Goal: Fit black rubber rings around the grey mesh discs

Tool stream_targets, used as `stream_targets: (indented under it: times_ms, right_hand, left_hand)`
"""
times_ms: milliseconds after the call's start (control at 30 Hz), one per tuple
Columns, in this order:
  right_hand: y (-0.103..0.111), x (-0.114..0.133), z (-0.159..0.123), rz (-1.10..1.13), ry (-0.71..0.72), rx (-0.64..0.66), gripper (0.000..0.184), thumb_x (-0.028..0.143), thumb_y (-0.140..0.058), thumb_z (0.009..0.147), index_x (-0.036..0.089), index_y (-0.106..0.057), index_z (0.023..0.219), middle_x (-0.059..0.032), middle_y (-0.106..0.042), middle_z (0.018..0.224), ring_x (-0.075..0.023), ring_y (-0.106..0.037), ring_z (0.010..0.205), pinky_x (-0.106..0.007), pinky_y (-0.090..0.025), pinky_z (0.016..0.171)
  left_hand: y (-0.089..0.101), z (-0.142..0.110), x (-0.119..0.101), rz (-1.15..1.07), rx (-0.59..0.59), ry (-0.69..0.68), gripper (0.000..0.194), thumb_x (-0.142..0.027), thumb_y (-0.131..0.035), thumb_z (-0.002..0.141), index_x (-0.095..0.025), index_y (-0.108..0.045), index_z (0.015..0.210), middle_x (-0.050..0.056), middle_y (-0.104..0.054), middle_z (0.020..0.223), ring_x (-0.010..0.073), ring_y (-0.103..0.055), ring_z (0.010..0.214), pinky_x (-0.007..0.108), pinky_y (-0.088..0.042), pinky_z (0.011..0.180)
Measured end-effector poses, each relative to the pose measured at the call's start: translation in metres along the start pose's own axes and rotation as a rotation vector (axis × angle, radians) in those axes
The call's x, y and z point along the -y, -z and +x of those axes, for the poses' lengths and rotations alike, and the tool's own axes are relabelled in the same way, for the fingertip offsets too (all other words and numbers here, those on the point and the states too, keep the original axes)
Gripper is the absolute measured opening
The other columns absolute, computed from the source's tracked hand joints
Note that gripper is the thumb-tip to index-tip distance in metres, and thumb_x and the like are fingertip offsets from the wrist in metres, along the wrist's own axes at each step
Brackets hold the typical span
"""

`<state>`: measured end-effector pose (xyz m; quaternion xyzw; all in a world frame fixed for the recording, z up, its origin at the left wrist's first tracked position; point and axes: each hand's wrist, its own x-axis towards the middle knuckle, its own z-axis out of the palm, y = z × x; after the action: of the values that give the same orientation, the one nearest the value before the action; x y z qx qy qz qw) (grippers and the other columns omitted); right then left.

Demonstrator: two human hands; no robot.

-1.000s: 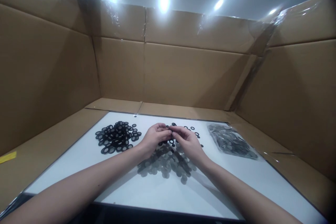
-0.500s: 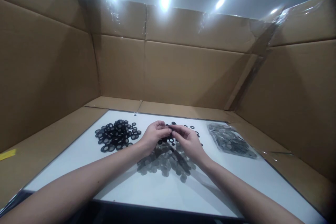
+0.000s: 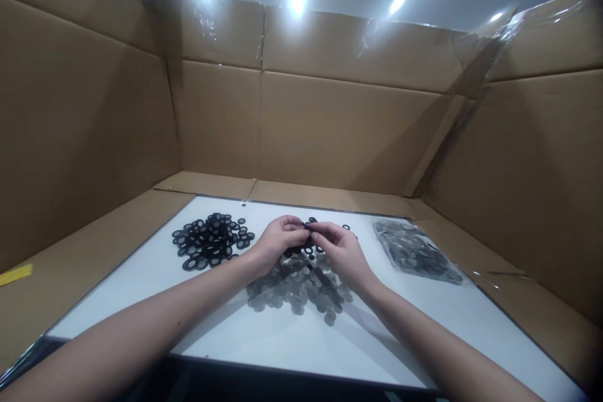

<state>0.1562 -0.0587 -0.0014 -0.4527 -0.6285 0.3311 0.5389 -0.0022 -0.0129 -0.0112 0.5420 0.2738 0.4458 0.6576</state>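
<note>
My left hand (image 3: 279,240) and my right hand (image 3: 340,250) meet above the white board (image 3: 282,345), their fingertips pinching a small black rubber ring (image 3: 307,225) between them. Just below the hands lie scattered black rings (image 3: 308,250), at the edge of a spread of grey metal washers (image 3: 299,289). A dense heap of black rubber rings (image 3: 210,242) lies to the left of my left hand. To the right of my right hand is a clear plastic bag of grey washers (image 3: 414,252).
Tan cardboard walls (image 3: 306,132) rise behind and on both sides of the board, with clear tape along their top edges. Cardboard (image 3: 330,198) also lines the far edge of the board. A yellow strip (image 3: 15,274) lies on the cardboard at the left.
My hands stay together at the same spot, fingertips still pinched. The whole view has shifted slightly as my head moved.
</note>
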Motion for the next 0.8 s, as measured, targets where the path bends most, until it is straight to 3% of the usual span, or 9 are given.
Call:
stream_targets:
  times_ms: [300, 600, 800]
  right_hand:
    - [0.0002, 0.0013, -0.0001, -0.056, 0.033, 0.029, 0.026, 0.025, -0.057, 0.078, 0.02, -0.067, 0.102, -0.0055, -0.067, 0.102, -0.02, -0.062, 0.093, -0.034, -0.048, 0.085]
    - [-0.0016, 0.0016, 0.0, -0.007, -0.014, 0.033, 0.028, 0.025, -0.059, 0.076, 0.018, -0.067, 0.101, -0.0071, -0.068, 0.102, -0.0217, -0.062, 0.093, -0.034, -0.049, 0.083]
    - [-0.0004, -0.0011, 0.0, -0.041, -0.028, 0.006, 0.031, 0.027, -0.059, 0.076, 0.017, -0.065, 0.105, -0.007, -0.068, 0.098, -0.0204, -0.063, 0.089, -0.033, -0.05, 0.079]
  left_hand:
    - [0.0005, 0.0004, -0.0005, 0.005, 0.001, 0.01, 0.034, -0.025, -0.072, 0.067, -0.014, -0.054, 0.094, 0.009, -0.063, 0.09, 0.018, -0.063, 0.084, 0.032, -0.048, 0.08]
    - [-0.0021, 0.0023, 0.0075, 0.002, -0.074, -0.086, 0.036, -0.024, -0.072, 0.066, -0.015, -0.05, 0.093, 0.003, -0.061, 0.077, 0.0124, -0.059, 0.073, 0.024, -0.046, 0.069]
    - [-0.0023, 0.0, -0.0008, 0.053, 0.015, 0.004, 0.033, -0.026, -0.071, 0.067, -0.014, -0.054, 0.092, 0.007, -0.063, 0.085, 0.0148, -0.061, 0.08, 0.028, -0.046, 0.077]
